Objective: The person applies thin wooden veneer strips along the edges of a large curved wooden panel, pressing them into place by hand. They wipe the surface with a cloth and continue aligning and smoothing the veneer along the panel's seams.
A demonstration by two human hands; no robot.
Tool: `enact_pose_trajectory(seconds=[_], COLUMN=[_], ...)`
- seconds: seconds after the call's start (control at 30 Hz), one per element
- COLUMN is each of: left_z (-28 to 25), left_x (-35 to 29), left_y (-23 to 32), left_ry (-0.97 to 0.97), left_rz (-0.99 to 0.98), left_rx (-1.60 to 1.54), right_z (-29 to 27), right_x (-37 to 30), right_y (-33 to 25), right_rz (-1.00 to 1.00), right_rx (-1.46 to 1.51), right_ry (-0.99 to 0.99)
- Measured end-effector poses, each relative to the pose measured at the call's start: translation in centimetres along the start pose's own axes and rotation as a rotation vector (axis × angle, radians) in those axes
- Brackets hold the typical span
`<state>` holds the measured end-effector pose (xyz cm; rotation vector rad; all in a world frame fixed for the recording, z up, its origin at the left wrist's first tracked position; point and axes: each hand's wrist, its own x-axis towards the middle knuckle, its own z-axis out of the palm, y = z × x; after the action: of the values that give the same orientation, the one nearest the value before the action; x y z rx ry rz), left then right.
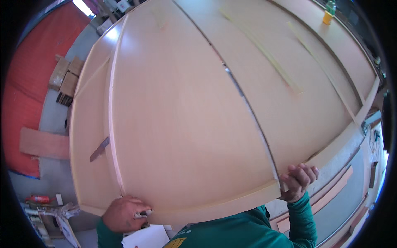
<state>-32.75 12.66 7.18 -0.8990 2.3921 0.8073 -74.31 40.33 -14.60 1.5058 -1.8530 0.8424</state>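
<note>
A wide pale wooden panel (182, 124) fills most of the view in front of me, with a raised edge along its near side. My left hand (125, 213) is closed at the near left edge, around a small silvery and dark object that the fingers mostly hide. From there a pinkish-white strip (111, 107) runs away to the far side. At the right, my right hand (298, 182) has its fingers curled beside the near end of a long dark seam (252, 105). What it grips, if anything, is hidden. A flat dark metal blade-like piece (99, 149) lies left of the strip.
Thin pale strips (264, 51) lie on the right part of the surface. A bottle with yellow liquid (328, 13) stands at far right. Cardboard boxes (66, 78) and a red sheet (33, 82) are to the left. Boards (331, 194) lie below, right.
</note>
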Motion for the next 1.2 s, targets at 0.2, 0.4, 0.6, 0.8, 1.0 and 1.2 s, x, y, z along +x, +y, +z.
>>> enact_pose_trajectory(seconds=[0.2,0.4,0.6,0.8,1.0,1.2], left_z=[0.4,-0.1,0.2,0.7,1.7,1.2], left_x=[5.3,10.4,15.1,16.4,17.1,14.1], left_y=[6.0,11.4,17.2,19.6,19.4,16.1], left_ry=[0.055,-0.022,-0.039,0.030,0.076,0.043], left_rz=[0.240,0.549,0.685,0.724,0.699,0.601], left_rx=[-0.153,-0.022,0.058,0.101,0.043,0.025], right_z=[0.6,0.6,0.2,0.6,0.7,0.7], right_x=[0.6,0.8,1.9,2.3,2.0,1.9], right_y=[0.4,0.5,0.7,0.9,0.8,-0.2], right_rz=[-0.026,-0.056,-0.039,-0.059,-0.051,0.004], right_rx=[0.015,0.076,0.122,0.135,0.130,0.139], right_ry=[0.023,0.039,0.015,0.064,0.050,0.053])
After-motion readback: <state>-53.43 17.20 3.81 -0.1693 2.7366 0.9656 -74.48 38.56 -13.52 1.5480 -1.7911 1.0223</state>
